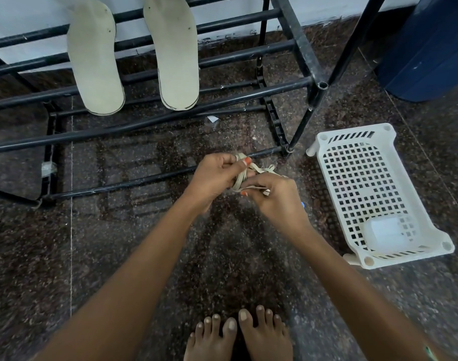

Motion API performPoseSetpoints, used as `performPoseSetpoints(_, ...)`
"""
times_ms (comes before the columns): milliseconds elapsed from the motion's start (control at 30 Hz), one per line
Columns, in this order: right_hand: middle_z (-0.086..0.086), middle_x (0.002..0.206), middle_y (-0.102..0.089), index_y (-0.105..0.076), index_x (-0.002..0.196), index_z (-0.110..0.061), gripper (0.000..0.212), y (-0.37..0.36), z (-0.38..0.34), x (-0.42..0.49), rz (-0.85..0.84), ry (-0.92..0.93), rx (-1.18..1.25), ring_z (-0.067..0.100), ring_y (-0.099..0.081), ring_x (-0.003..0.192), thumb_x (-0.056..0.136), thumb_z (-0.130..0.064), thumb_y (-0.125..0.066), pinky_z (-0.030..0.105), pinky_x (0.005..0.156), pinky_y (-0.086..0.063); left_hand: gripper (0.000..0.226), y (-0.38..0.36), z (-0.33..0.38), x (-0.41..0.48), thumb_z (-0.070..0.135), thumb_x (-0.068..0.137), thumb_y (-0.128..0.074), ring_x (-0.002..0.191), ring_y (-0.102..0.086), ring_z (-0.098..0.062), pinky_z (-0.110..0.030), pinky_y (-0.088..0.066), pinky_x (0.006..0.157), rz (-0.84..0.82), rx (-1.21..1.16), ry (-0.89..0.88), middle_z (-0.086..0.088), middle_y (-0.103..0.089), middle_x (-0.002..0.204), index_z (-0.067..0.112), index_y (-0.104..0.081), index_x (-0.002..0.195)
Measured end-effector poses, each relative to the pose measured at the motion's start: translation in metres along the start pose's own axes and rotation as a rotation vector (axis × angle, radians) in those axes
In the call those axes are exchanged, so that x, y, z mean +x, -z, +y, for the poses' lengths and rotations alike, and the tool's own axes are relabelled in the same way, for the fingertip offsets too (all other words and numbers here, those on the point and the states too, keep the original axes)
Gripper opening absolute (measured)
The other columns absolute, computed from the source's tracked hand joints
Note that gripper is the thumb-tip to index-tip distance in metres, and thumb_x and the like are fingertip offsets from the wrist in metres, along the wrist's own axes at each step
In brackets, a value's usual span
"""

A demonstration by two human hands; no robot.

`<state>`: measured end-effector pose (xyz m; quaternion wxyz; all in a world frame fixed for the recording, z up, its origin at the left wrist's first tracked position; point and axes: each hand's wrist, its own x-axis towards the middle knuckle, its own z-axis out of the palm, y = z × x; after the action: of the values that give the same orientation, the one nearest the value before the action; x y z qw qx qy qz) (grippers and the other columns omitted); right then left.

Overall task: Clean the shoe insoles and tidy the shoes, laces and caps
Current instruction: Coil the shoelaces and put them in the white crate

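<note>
A beige shoelace (pixel 242 175) is bundled in loops between both hands above the dark floor. My left hand (pixel 214 175) grips the coiled loops, thumb on top. My right hand (pixel 274 198) pinches the lace's loose end just to the right, its tip showing by the fingers. Two pale insoles (pixel 95 58) (pixel 174 50) lie side by side across the bars of the black metal shoe rack (pixel 248 99) at the top. No shoes or caps are in view.
A white perforated plastic basket (pixel 324 138) sits on the floor to the right, holding a translucent white container (pixel 386 234). A dark blue bin (pixel 428 45) stands at the top right. My bare feet (pixel 238 334) are at the bottom. A scrap of paper (pixel 212 119) lies under the rack.
</note>
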<state>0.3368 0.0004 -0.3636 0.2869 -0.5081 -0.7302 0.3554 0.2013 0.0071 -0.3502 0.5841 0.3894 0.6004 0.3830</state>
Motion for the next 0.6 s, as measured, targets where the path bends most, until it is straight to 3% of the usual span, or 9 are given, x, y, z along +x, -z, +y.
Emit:
performPoseSetpoints(100, 0.009, 0.084, -0.07, -0.071, 0.084, -0.006, 0.016, -0.001, -0.001, -0.002, 0.025, 0.09, -0.025, 0.01, -0.057, 0.079, 0.071, 0.002, -0.069, 0.003, 0.071, -0.037, 0.022, 0.002, 0.0, 0.002, 0.017, 0.087, -0.063, 0.062, -0.066, -0.009, -0.03, -0.053, 0.067, 0.085, 0.018, 0.0, 0.005, -0.069, 0.058, 0.011, -0.055, 0.068)
performPoseSetpoints(167, 0.01, 0.084, -0.07, -0.07, 0.084, -0.004, 0.015, -0.002, -0.001, -0.002, 0.021, 0.173, -0.044, 0.011, -0.055, 0.083, 0.071, 0.001, -0.066, 0.004, 0.075, -0.037, 0.023, 0.002, 0.001, 0.002, 0.017, 0.087, -0.063, 0.053, -0.062, -0.001, -0.016, -0.05, 0.056, 0.099, 0.024, -0.007, 0.008, -0.066, 0.052, 0.01, -0.057, 0.066)
performPoseSetpoints(233, 0.011, 0.086, -0.068, -0.069, 0.086, -0.002, 0.016, -0.003, -0.001, -0.001, -0.001, 0.218, -0.056, 0.011, -0.056, 0.082, 0.073, 0.0, -0.061, 0.014, 0.077, -0.042, 0.022, 0.003, 0.0, 0.003, 0.017, 0.088, -0.063, 0.048, -0.057, 0.004, -0.01, -0.044, 0.051, 0.104, 0.052, -0.021, 0.011, -0.063, 0.049, 0.009, -0.06, 0.067)
performPoseSetpoints(300, 0.01, 0.086, -0.067, -0.069, 0.088, -0.004, 0.017, -0.003, 0.0, 0.0, -0.007, 0.215, -0.073, 0.014, -0.057, 0.082, 0.074, -0.002, -0.059, 0.024, 0.077, -0.045, 0.021, 0.004, -0.002, 0.004, 0.017, 0.087, -0.064, 0.049, -0.054, 0.004, -0.009, -0.041, 0.051, 0.11, 0.107, -0.042, 0.011, -0.062, 0.05, 0.011, -0.063, 0.067)
performPoseSetpoints(467, 0.01, 0.081, -0.068, -0.069, 0.085, -0.003, 0.013, 0.004, 0.0, 0.004, 0.01, 0.208, -0.098, 0.012, -0.052, 0.078, 0.073, -0.004, -0.063, 0.023, 0.073, -0.041, 0.02, 0.003, -0.003, 0.003, 0.021, 0.088, -0.063, 0.053, -0.051, 0.004, -0.009, -0.038, 0.054, 0.043, 0.218, -0.081, 0.003, -0.061, 0.064, 0.015, -0.065, 0.068)
performPoseSetpoints(533, 0.009, 0.079, -0.065, -0.069, 0.082, -0.004, 0.01, 0.006, 0.001, 0.006, 0.026, 0.216, -0.103, 0.013, -0.051, 0.076, 0.072, -0.005, -0.065, 0.021, 0.072, -0.04, 0.027, 0.002, -0.002, 0.003, 0.025, 0.091, -0.057, 0.055, -0.049, -0.004, -0.015, -0.038, 0.057, -0.022, 0.247, -0.046, 0.0, -0.058, 0.063, 0.012, -0.064, 0.068)
performPoseSetpoints(600, 0.004, 0.079, -0.059, -0.069, 0.08, -0.006, 0.008, 0.008, 0.002, 0.008, 0.059, 0.2, -0.067, 0.013, -0.05, 0.077, 0.072, -0.004, -0.068, 0.013, 0.072, -0.036, 0.043, 0.002, -0.001, 0.003, 0.037, 0.093, -0.049, 0.066, -0.052, -0.016, -0.03, -0.044, 0.069, -0.091, 0.229, -0.002, -0.011, -0.06, 0.07, 0.001, -0.065, 0.076)
